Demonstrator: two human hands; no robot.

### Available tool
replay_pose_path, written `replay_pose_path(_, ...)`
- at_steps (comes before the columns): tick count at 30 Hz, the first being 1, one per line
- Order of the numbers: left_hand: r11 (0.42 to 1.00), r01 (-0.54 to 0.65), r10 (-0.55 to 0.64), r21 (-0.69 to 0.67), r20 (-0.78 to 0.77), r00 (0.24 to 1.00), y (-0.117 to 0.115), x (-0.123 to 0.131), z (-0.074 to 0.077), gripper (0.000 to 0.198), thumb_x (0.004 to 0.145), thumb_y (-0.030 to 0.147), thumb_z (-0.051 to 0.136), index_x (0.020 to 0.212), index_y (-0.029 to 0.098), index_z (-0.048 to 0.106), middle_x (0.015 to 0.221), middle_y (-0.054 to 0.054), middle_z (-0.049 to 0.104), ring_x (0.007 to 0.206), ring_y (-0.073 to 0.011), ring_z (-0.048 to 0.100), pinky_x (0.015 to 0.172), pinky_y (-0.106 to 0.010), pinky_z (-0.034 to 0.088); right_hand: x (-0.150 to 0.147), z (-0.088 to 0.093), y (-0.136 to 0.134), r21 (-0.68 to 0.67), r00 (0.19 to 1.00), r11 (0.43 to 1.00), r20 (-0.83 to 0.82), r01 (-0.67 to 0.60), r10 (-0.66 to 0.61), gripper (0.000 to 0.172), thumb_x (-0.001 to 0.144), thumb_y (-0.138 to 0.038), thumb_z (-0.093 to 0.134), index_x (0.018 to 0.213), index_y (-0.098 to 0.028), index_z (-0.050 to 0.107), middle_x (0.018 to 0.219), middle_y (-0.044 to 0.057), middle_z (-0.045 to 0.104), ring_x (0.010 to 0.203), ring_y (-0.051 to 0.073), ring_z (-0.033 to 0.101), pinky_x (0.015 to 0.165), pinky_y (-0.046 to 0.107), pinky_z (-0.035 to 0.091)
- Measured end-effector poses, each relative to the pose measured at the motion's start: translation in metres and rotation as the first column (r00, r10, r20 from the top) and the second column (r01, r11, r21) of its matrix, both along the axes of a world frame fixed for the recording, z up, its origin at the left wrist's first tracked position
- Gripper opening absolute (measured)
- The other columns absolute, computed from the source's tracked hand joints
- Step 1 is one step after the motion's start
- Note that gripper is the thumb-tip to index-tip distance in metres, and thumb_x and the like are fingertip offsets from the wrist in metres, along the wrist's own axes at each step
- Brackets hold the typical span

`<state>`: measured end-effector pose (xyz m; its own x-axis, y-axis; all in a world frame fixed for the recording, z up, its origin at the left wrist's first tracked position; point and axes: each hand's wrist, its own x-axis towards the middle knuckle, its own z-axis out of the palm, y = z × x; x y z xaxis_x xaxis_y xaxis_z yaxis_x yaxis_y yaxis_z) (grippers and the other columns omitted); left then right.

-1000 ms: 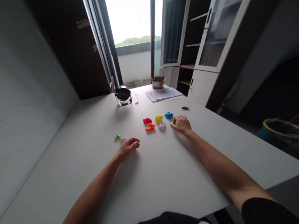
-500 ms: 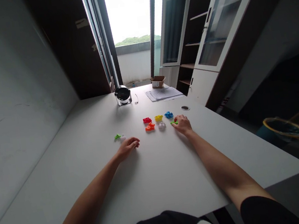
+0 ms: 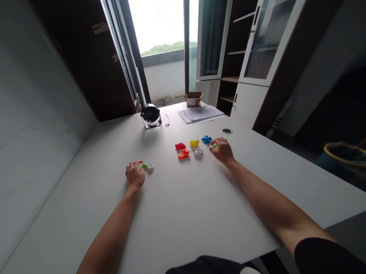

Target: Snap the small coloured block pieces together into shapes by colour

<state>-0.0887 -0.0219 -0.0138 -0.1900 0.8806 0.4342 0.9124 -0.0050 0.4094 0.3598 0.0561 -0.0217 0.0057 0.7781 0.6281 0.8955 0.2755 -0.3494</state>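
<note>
My left hand (image 3: 135, 174) rests on the white table at the left. Its thumb and forefinger close on a small light-green plastic piece (image 3: 144, 165), which lies beside a small white piece (image 3: 150, 166). At the right, my right hand (image 3: 222, 150) has its fingers round a little heap of green pieces (image 3: 215, 146), partly hidden by the hand. Between the hands lie small heaps sorted by colour: red (image 3: 180, 146), yellow (image 3: 194, 143), blue (image 3: 206, 139), orange (image 3: 183, 154) and white (image 3: 198, 153). The exact kind of the pieces is too small to make out.
At the back of the table (image 3: 179, 209) stand a round black device on a silver stand (image 3: 150, 115), sheets of paper (image 3: 201, 114) and an open cardboard box (image 3: 194, 99). A cable hole (image 3: 227, 131) sits near the right edge. A wall borders the left side.
My left hand has moved left, from in front of the loose green and white pieces to the green one, and closed on it. My right hand has stayed at the green heap, its fingers shifting slightly.
</note>
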Motion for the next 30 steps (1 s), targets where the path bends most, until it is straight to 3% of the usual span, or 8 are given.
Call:
replay_pose_path(4,0.993,-0.006,0.0,-0.117,-0.054,0.999,0.004,-0.006,-0.01,0.037,0.084,0.014,0.051,0.114,0.025,0.068,0.119,-0.01,0.065,0.109,-0.0287,0.055,0.093,-0.039,0.042,-0.015,0.012,-0.008,0.06,0.998,0.996,-0.022,-0.061,0.063,0.012,0.086,-0.022,0.053,0.085,-0.02,0.064,0.094,0.01,0.063,0.092,0.027,0.055,0.09,0.04,0.044)
replay_pose_path(11,0.99,-0.032,0.021,-0.135,-0.088,0.996,0.001,0.0,-0.008,0.026,0.086,0.03,0.056,0.107,0.025,0.071,0.118,-0.011,0.065,0.109,-0.0302,0.054,0.091,-0.041,0.042,-0.067,0.037,-0.033,0.125,0.963,0.961,-0.084,-0.245,0.257,0.009,0.088,-0.023,0.055,0.084,-0.022,0.062,0.089,0.007,0.065,0.09,0.025,0.057,0.084,0.039,0.046)
replay_pose_path(16,0.993,-0.019,0.013,-0.113,-0.059,0.998,-0.002,0.002,-0.004,0.025,0.086,0.037,0.059,0.103,0.025,0.072,0.113,-0.011,0.067,0.108,-0.0313,0.056,0.091,-0.043,0.043,-0.12,0.049,-0.07,0.085,0.855,0.859,-0.084,-0.505,0.511,0.01,0.092,-0.019,0.053,0.086,-0.022,0.061,0.088,0.005,0.065,0.086,0.022,0.059,0.081,0.035,0.046)
replay_pose_path(19,0.998,0.008,-0.008,-0.067,0.001,1.0,-0.002,0.002,0.0,0.024,0.088,0.036,0.057,0.102,0.023,0.071,0.111,-0.011,0.069,0.106,-0.0301,0.058,0.092,-0.042,0.044,-0.143,0.046,-0.089,0.011,0.751,0.751,0.012,-0.66,0.66,0.01,0.093,-0.019,0.054,0.087,-0.023,0.062,0.088,0.005,0.065,0.086,0.02,0.059,0.084,0.034,0.047)
replay_pose_path(23,0.986,0.161,-0.165,0.037,0.151,0.975,-0.003,0.008,0.007,0.026,0.091,0.035,0.054,0.104,0.02,0.07,0.102,-0.009,0.071,0.093,-0.0226,0.063,0.09,-0.037,0.048,-0.152,0.035,-0.097,-0.055,0.648,0.657,0.123,-0.752,0.752,0.008,0.093,-0.022,0.056,0.095,-0.023,0.064,0.093,0.005,0.067,0.088,0.021,0.06,0.083,0.034,0.049)
replay_pose_path(26,0.939,0.338,-0.34,0.058,0.285,0.896,-0.008,0.023,0.011,0.027,0.092,0.038,0.054,0.106,0.021,0.071,0.102,-0.006,0.072,0.084,-0.0182,0.065,0.081,-0.031,0.051,-0.147,0.03,-0.093,-0.032,0.669,0.677,0.125,-0.735,0.733,0.015,0.094,-0.025,0.057,0.108,-0.024,0.063,0.1,0.007,0.068,0.094,0.023,0.062,0.085,0.038,0.051)
replay_pose_path(30,0.874,0.482,-0.461,0.055,0.403,0.79,-0.018,0.046,0.014,0.027,0.089,0.04,0.06,0.105,0.022,0.072,0.097,-0.005,0.073,0.074,-0.0158,0.064,0.073,-0.029,0.053,-0.142,0.029,-0.09,0.008,0.719,0.722,0.098,-0.692,0.688,0.029,0.094,-0.028,0.058,0.124,-0.026,0.058,0.109,0.008,0.067,0.102,0.026,0.062,0.088,0.043,0.052)
